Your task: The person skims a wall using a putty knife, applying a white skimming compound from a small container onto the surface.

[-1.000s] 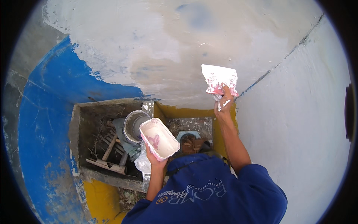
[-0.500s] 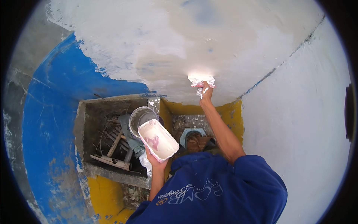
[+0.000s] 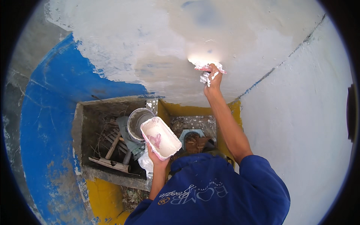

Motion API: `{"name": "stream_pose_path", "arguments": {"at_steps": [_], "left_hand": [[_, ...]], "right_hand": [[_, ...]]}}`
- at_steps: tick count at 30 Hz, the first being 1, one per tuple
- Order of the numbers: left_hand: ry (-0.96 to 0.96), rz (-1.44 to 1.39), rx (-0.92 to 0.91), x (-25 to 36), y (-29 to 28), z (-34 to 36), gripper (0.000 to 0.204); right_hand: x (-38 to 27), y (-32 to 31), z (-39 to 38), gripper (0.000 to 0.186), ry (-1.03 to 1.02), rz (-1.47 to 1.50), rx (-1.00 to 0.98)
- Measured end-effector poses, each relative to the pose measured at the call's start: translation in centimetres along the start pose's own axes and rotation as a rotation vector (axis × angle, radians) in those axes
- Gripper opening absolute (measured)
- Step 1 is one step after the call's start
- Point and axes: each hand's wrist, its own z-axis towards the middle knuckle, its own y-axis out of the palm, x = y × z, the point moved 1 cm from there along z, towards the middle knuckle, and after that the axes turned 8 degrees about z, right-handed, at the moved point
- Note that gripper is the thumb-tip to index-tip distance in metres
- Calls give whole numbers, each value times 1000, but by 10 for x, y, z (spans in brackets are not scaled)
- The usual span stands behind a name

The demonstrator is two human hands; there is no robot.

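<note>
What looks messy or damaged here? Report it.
White putty is smeared over the right hand gripping the wide putty knife against the patchy grey-white wall. Blue paint is scuffed; tools lie jumbled in the concrete recess.

Two bare hands are in view: the right hand [image 3: 213,79], raised against the white-plastered wall [image 3: 150,48], and the left hand [image 3: 156,159], lower down. One flat putty-smeared scraper blade [image 3: 208,67] and one white rectangular plastic tray [image 3: 160,137] are in use. One round grey metal bucket [image 3: 138,122] stands in the single grey concrete trough [image 3: 80,127], alongside several wooden-handled tools [image 3: 112,148], too tangled to count.
</note>
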Motion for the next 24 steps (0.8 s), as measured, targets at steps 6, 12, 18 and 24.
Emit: {"name": "stream_pose_path", "arguments": {"at_steps": [6, 12, 18, 24], "left_hand": [[-21, 15, 8, -2, 2, 2, 66], [-31, 8, 12, -1, 8, 3, 64], [-72, -33, 5, 2, 1, 11, 59], [-105, 17, 39, 12, -2, 9, 57]], "right_hand": [[-33, 33, -2, 15, -78, -97, -101], [-79, 79, -30, 10, -139, 30, -108], [-87, -34, -28, 20, -209, -113, -38], [-21, -175, 20, 17, 6, -221, 267]]}}
